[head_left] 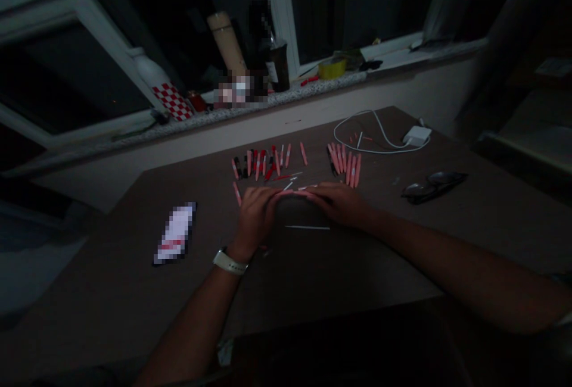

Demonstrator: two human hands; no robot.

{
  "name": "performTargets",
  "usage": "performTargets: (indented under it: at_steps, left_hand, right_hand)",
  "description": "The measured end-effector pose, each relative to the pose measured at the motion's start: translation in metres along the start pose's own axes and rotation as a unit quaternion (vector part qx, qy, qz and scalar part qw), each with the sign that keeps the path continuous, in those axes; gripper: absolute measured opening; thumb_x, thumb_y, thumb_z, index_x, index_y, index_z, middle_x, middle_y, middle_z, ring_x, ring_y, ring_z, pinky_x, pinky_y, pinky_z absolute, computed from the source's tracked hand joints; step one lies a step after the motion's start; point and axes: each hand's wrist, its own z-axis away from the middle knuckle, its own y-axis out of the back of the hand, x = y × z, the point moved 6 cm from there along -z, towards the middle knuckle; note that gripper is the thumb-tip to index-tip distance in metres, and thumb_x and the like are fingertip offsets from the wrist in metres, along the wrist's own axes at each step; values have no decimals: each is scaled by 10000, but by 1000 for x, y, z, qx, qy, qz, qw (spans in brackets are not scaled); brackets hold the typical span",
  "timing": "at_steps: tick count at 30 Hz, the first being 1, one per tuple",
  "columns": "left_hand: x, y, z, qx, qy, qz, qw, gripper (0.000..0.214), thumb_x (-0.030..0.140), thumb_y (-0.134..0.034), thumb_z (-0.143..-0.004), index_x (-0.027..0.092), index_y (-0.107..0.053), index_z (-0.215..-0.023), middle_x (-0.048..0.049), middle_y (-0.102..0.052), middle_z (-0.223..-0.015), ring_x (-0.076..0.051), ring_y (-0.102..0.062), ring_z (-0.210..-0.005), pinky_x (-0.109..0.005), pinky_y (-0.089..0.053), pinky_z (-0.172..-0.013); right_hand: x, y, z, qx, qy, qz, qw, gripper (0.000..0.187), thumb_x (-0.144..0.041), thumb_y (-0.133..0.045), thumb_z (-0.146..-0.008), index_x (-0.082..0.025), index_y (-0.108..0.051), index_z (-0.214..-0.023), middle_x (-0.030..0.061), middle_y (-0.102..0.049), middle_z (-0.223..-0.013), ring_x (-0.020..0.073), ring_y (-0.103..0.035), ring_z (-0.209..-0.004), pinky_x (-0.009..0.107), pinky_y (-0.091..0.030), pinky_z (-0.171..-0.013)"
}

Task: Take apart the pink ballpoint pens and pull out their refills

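Over the middle of the dark table, my left hand (254, 217) is closed on a pink pen piece (284, 193). Facing it, my right hand (337, 201) grips another pink pen piece (304, 193), its end close to the first. Whether the two pieces touch is too dark to tell. A thin white pen refill (308, 227) lies on the table just below the hands. Beyond my fingers are a red pen part (282, 177) and a short white stick (288, 186). One pink pen (236, 193) lies beside my left hand.
Several pink, red and black pens (258, 164) lie in a row at the back; more pink pens (353, 169) are grouped right. A white charger (417, 136) with a looped cable, glasses (433, 186) and a phone (176, 232) rest on the table (357, 274). Bottles line the windowsill (286, 96).
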Motion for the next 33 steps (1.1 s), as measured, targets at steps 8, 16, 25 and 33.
performTargets:
  at_steps: [8,16,25,33]
  left_hand:
    - [2,-2,0,-53,-24,-3,998,215,226,-511,-989,208,-684,-1116,-68,-712,-1027,-221,-581,-966,-378,-459,-869]
    - [0,-3,0,-60,-23,41,997,196,209,-536,-977,186,-696,-1087,-72,-712,-999,-199,-589,-928,-337,-480,-828]
    - [0,-5,0,-85,-31,39,995,205,236,-539,-981,192,-687,-1117,-70,-711,-1016,-206,-591,-941,-350,-485,-835]
    - [1,-7,1,-97,-39,12,994,230,272,-510,-997,213,-684,-1135,-65,-708,-1043,-218,-584,-956,-371,-474,-848]
  right_hand:
    - [5,-6,3,-24,-2,-13,1000,353,-324,-474,-1007,-266,-626,-1320,53,-695,-1259,215,-644,-1150,361,-490,-975]
    - [-2,-4,2,-42,22,37,998,338,-326,-475,-1004,-254,-655,-1281,61,-692,-1267,232,-660,-1138,365,-511,-939]
    - [-6,0,1,-51,33,51,997,319,-285,-491,-991,-241,-680,-1244,73,-700,-1249,237,-667,-1120,354,-512,-929]
    - [-7,-5,0,-73,27,40,996,317,-334,-458,-1011,-213,-727,-1128,91,-764,-1028,232,-718,-924,338,-527,-806]
